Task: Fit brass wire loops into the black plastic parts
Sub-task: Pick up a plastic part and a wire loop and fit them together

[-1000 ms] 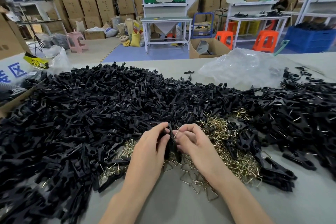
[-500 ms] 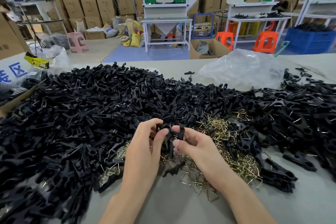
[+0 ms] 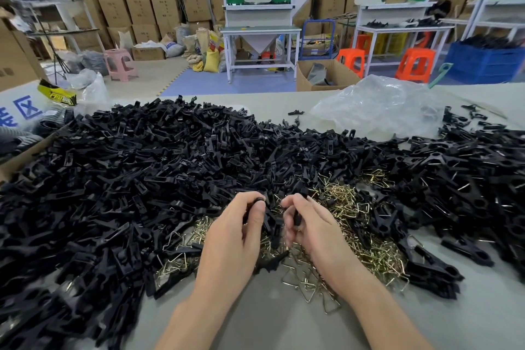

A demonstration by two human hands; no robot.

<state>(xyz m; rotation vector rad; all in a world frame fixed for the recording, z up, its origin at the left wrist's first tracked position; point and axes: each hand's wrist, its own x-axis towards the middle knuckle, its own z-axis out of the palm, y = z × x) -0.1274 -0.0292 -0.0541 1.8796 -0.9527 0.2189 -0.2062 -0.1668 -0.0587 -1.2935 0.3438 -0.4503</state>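
While a great heap of matte, angular black plastic parts [image 3: 136, 173] fills the left and centre of the frame, the job looks far from finished, since most of that heap seems to carry no wire. At the right edge and lower right lie what appear to be joined clips [image 3: 429, 270], pairs of black halves with a glint of metal, which I take for finished work.

In the lower centre the left hand [image 3: 235, 239] has its thumb and fingers curled round one black piece. The right hand [image 3: 315, 233], just beside it, pinches another; whether either also holds a loop I cannot tell. Under and to the right of the hands spreads a tangle of thin, shiny brass wire loops [image 3: 355, 207] — bent into rough triangles and springy-looking. Everything rests on a smooth, pale grey-green table [image 3: 270, 321], and a crumpled clear plastic bag [image 3: 377, 105] sits at the upper right.
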